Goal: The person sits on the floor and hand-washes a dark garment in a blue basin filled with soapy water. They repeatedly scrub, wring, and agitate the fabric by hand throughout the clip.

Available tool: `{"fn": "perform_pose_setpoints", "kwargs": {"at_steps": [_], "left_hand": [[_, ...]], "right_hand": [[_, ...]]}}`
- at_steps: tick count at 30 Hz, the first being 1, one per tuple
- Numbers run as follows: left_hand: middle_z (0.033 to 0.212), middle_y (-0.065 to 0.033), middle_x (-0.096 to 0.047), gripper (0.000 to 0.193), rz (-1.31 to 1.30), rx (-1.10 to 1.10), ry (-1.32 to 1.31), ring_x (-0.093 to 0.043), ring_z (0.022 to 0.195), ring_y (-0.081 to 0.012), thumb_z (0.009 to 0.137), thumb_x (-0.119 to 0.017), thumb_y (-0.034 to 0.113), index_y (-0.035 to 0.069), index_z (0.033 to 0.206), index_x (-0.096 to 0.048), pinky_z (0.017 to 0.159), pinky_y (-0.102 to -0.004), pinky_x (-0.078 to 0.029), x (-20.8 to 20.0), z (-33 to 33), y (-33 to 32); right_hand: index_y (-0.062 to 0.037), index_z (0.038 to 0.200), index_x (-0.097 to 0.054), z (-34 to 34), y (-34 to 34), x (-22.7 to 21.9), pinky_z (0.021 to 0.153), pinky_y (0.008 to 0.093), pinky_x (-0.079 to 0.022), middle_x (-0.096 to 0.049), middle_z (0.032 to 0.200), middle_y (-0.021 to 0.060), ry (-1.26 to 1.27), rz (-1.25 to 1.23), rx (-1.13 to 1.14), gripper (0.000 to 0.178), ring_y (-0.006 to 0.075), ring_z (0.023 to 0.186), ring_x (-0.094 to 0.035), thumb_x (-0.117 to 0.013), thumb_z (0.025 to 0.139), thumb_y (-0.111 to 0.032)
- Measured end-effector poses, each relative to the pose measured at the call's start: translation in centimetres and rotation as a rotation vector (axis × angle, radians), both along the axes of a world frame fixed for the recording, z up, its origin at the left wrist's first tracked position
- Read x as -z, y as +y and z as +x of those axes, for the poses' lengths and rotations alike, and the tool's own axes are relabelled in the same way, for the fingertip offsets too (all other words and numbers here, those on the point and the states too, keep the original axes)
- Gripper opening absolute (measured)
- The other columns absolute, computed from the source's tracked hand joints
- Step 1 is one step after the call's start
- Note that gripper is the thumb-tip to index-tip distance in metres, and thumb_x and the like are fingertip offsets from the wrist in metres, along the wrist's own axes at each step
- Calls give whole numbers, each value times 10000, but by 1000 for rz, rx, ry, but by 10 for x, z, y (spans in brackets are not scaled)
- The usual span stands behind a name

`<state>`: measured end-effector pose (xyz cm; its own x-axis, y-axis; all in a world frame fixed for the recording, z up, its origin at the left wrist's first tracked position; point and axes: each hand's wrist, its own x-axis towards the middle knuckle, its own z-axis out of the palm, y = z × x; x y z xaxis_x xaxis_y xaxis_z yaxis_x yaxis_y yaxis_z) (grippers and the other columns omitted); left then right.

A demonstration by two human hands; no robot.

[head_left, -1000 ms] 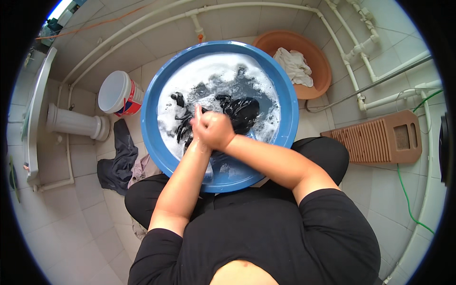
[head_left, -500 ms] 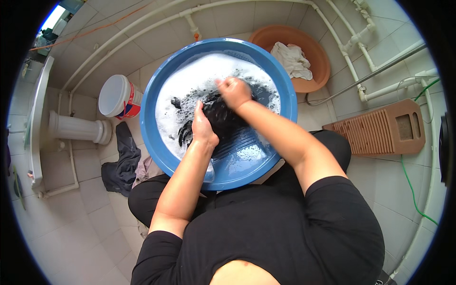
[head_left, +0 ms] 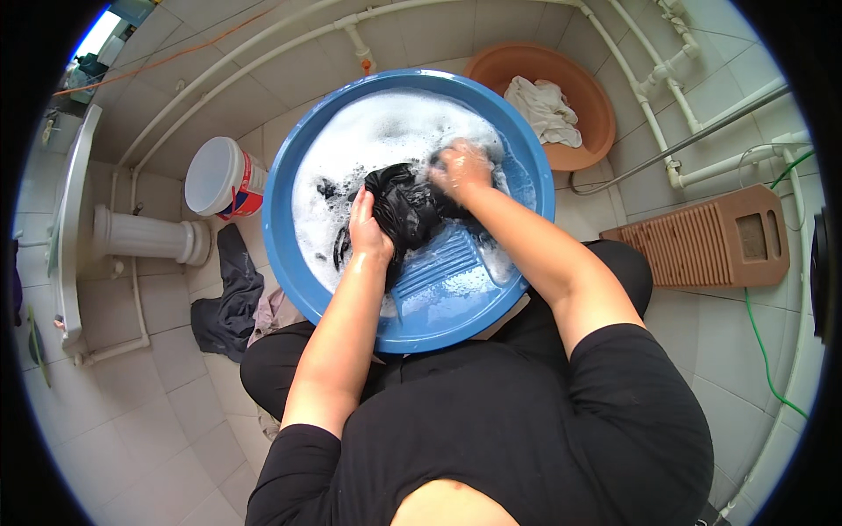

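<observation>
A wet black garment lies bunched over the ribbed washboard part of a blue plastic basin. White suds and water surround the cloth. My left hand supports the garment's near left side, the fingers pointing away from me and the cloth against the palm. My right hand, smeared by motion, is closed on the garment's far right part at the edge of the foam. Its fingertips are partly hidden by suds and blur.
Behind the basin at right, an orange-brown tub holds white cloth. A white bucket and dark clothes are on the left. A brown washboard leans at right beside a green cord. White pipes run along the walls.
My right hand has moved slightly right and away from the left hand. The black garment is now lifted and bunched up against my left palm, showing more of the ribbed board.
</observation>
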<state>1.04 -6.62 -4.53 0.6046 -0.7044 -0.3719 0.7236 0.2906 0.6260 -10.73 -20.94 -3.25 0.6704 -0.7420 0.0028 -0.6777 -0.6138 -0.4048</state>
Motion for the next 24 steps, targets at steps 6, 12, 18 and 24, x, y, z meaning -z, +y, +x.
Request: {"fn": "perform_pose_setpoints", "kwargs": {"at_steps": [6,12,18,24], "left_hand": [[968,-103,-602,440,-312,296,316,-572,900,-240,865,-501,482,86,1045,-563,835,-372,-469,12,18,28],[1013,-100,-595,293,-131,123,154,-563,907,-253,897,-487,233,55,1128,-514,766,-362,-489,-5,1,28],[994,-62,-598,283,147,60,149,-565,915,-207,911,-423,310,90,1025,-559,817,-350,-460,-23,-29,17],[868,-64,-556,307,-294,295,-157,-549,813,-181,891,-388,348,82,970,-517,745,-321,-463,44,-6,41]], "right_hand": [[-56,764,-597,19,109,-60,686,339,-488,-608,928,86,-728,80,-406,251,254,819,-601,-681,704,-285],[-78,739,-571,26,149,-57,639,347,-487,-616,810,88,-778,-10,-382,232,273,720,-603,-689,678,-268],[-78,658,-583,35,88,-33,581,396,-479,-605,728,160,-526,154,121,271,325,671,-600,-579,754,-331],[-125,603,-582,27,142,-46,496,366,-458,-568,599,71,-769,31,-304,179,256,554,-574,-619,708,-266]]}}
